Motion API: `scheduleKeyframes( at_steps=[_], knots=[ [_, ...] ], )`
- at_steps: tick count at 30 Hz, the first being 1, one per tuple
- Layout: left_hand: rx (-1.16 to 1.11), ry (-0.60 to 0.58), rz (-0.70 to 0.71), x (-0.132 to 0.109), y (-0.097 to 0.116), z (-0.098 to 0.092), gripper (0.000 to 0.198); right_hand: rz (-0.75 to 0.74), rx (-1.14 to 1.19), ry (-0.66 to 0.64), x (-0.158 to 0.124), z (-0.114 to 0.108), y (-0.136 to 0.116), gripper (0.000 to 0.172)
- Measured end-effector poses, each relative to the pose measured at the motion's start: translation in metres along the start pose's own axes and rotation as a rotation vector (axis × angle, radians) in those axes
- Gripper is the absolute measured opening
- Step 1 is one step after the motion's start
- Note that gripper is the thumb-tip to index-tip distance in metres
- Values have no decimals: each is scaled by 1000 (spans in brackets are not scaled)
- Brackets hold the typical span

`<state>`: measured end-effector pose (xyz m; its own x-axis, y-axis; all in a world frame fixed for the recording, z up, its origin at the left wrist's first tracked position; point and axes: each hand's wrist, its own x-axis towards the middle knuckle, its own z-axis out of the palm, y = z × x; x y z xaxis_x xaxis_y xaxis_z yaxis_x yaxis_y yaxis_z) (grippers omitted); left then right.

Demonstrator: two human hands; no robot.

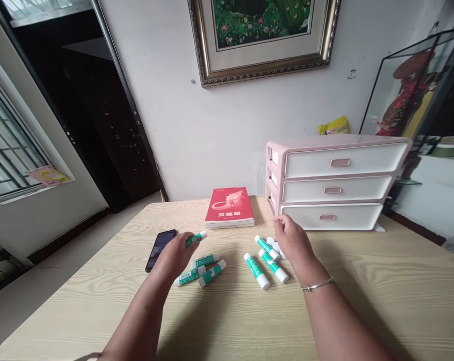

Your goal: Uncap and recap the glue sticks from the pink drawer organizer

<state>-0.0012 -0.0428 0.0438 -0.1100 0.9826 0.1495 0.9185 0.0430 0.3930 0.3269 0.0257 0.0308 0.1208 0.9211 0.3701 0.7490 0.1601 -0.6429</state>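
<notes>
Fingers of the left hand [176, 254] curl round a green-and-white tube [196, 239], near three similar tubes [212, 274] on the table [227, 326]; a light, steady hold round its body should stop it slipping. On the right hand [292, 239], fingertips draw together beside small white caps [271, 241] and three more tubes [255, 265]; whether they pinch anything cannot be told. Farther out sit a phone [161, 245], a red book [230, 205] and drawers [332, 176].
</notes>
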Motion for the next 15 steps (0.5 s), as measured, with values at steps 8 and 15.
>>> scheduleKeyframes(
  at_steps=[8,15],
  knots=[
    [125,-158,-29,16,-4,24,26,116,-307,-266,7,-15,25,31],
    [95,-201,-25,25,-26,38,35,174,-428,-449,6,-19,32,35]
  ],
)
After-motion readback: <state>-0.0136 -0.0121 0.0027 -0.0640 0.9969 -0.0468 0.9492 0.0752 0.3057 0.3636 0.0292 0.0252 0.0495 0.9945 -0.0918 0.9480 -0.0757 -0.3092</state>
